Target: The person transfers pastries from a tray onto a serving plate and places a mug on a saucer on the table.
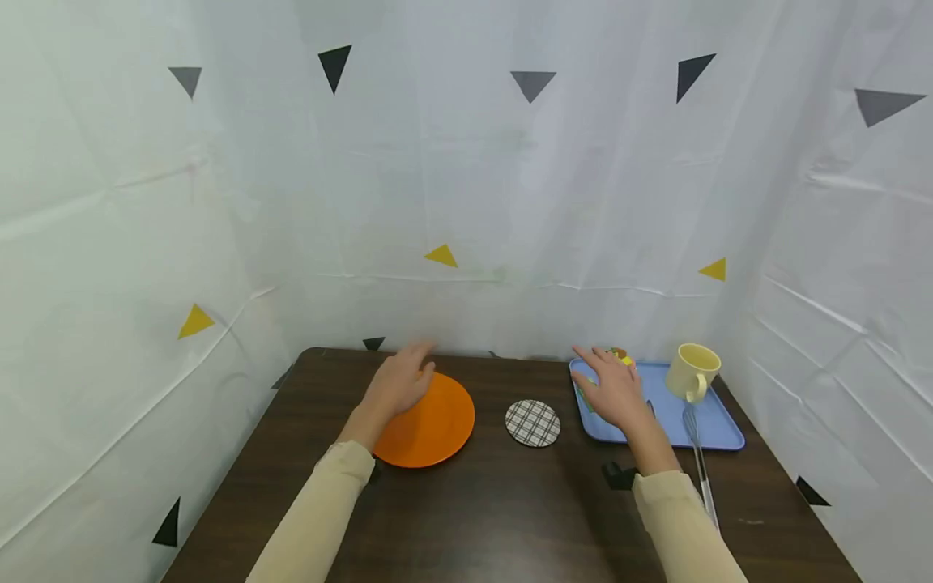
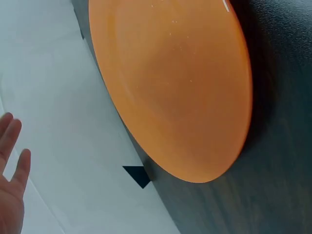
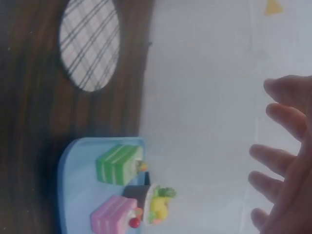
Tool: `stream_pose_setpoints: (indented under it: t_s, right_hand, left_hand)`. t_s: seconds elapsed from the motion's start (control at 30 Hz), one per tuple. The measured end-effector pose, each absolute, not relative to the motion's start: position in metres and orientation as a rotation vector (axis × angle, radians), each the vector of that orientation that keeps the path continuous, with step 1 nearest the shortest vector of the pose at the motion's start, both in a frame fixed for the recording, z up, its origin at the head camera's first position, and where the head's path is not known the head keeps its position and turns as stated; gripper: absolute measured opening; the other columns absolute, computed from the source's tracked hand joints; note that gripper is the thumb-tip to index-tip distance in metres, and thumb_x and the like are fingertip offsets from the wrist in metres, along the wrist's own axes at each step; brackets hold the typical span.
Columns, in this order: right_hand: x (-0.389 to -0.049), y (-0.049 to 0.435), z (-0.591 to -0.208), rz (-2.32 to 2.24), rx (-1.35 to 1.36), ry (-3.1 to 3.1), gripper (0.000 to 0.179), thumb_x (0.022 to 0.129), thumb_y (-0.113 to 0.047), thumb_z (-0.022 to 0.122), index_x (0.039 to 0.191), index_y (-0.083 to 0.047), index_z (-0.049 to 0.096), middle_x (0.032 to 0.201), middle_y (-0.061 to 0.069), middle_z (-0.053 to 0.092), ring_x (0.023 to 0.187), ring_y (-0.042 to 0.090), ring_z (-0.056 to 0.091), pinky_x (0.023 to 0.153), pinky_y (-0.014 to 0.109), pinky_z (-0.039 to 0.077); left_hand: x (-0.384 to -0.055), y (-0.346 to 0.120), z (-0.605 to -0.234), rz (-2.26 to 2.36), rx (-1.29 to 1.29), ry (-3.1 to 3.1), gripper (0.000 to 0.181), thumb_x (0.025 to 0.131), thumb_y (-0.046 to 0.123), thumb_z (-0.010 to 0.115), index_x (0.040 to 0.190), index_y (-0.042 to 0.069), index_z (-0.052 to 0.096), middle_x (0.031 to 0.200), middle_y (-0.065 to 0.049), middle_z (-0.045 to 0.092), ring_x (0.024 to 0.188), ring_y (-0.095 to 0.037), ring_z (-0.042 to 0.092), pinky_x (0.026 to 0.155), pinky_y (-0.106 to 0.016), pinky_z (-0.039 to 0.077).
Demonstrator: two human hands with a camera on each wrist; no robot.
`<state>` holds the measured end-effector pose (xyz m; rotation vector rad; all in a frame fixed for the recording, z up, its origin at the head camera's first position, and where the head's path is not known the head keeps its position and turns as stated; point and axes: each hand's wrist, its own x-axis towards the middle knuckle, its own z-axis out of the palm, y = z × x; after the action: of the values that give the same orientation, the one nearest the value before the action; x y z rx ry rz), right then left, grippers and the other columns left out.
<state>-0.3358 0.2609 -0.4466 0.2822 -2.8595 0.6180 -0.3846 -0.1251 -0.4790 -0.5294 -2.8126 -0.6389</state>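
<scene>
- Left hand [image 1: 398,384]: fingers extended, loose, grasping nothing; held over the far left part of the plate. Left wrist view shows fingertips apart from it.
- Right hand [image 1: 611,390]: fingers spread, released, nothing in the grip; raised over the left part of the tray. Contact with the items beneath not seen.
- Plate [image 1: 437,421]: orange, round, on the left half of the table, nearest the left hand.
- Tray [image 1: 717,429]: light blue, at the table's far right.
- Green cake [image 3: 113,166] and pink cake [image 3: 107,217]: slices on the tray, side by side with a gap.
- Dark cup [image 3: 138,194]: with the slices, yellow and green topping.
- Mug [image 1: 683,376]: pale yellow, upright at the tray's far right.
- Whisk [image 1: 701,468]: wires over the tray, handle crossing its near rim.
- Coaster [image 1: 533,423]: round, checked, between plate and tray.
- Table [image 1: 466,518]: dark wood grain.
- Curtain [image 1: 466,178]: white, printed triangles, around the table.
</scene>
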Motion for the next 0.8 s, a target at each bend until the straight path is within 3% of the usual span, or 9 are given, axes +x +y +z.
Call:
stream_pose_setpoints:
  t_s: [0.17,0.37,0.57,0.8]
  right_hand:
    - [-0.33,0.266,-0.443,0.646,0.28,-2.72,0.052,0.101,-0.03,0.057,0.149,-0.013,0.048,0.151,0.024,0.042,0.139,0.046,0.034,0.108,0.071,0.022]
    - [-0.32,0.275,-0.441,0.698,0.292,-2.615,0.051,0.099,-0.029,0.059,0.144,-0.006,0.05,0.144,0.02,0.051,0.13,0.043,0.047,0.101,0.066,0.037]
    - [-0.309,0.286,-0.443,0.748,0.198,-2.608,0.052,0.099,-0.031,0.059,0.144,-0.008,0.049,0.147,0.02,0.048,0.132,0.044,0.045,0.104,0.065,0.035]
    - [-0.297,0.305,-0.454,0.76,0.048,-2.711,0.061,0.1,-0.037,0.056,0.149,-0.005,0.042,0.151,0.031,0.033,0.137,0.052,0.032,0.105,0.073,0.027]
  left_hand:
    - [-0.381,-0.133,-0.478,-0.778,-0.494,-2.784,0.041,0.104,0.037,0.043,0.143,0.027,0.05,0.144,0.004,0.053,0.124,-0.021,0.056,0.104,-0.049,0.047]
    - [-0.38,-0.143,-0.481,-0.959,-0.45,-2.763,0.035,0.104,0.032,0.047,0.138,0.026,0.054,0.138,0.002,0.056,0.121,-0.021,0.056,0.103,-0.048,0.048]
    - [-0.38,-0.157,-0.493,-1.069,-0.412,-2.781,0.035,0.104,0.034,0.047,0.138,0.025,0.054,0.135,0.0,0.058,0.117,-0.022,0.057,0.1,-0.048,0.049]
    - [-0.381,-0.181,-0.51,-1.202,-0.262,-2.816,0.032,0.103,0.034,0.05,0.133,0.022,0.054,0.123,-0.004,0.06,0.107,-0.025,0.057,0.095,-0.048,0.051]
